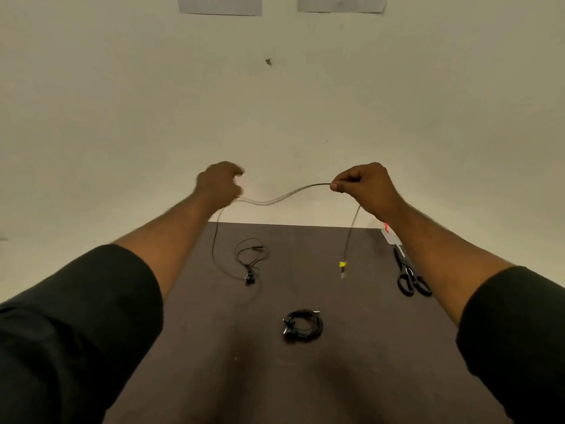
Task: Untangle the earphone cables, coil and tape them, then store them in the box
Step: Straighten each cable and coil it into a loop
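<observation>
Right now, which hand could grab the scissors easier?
The right hand, probably. The scissors lie on the table just under the right forearm, far from the left hand. But its fingers pinch the cable, so it must let go first.

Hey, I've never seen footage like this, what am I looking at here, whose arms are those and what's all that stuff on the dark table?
There is no machine here. The single picture comes from a camera worn on a person's head, looking forward and down, so the two arms in black sleeves are the wearer's own.

The left hand and the right hand are raised in front of a pale wall, stretching an earphone cable between them. The right hand pinches it; the left is blurred, but the cable runs into its curled fingers. One end hangs down with a yellow tag near its plug.

On the dark table below lie a loose black earphone at the left, a neatly coiled black earphone nearer the wearer, and black scissors at the right. Something pale with a red tip sits beyond the scissors; I cannot tell what it is. No box is in view.
</observation>
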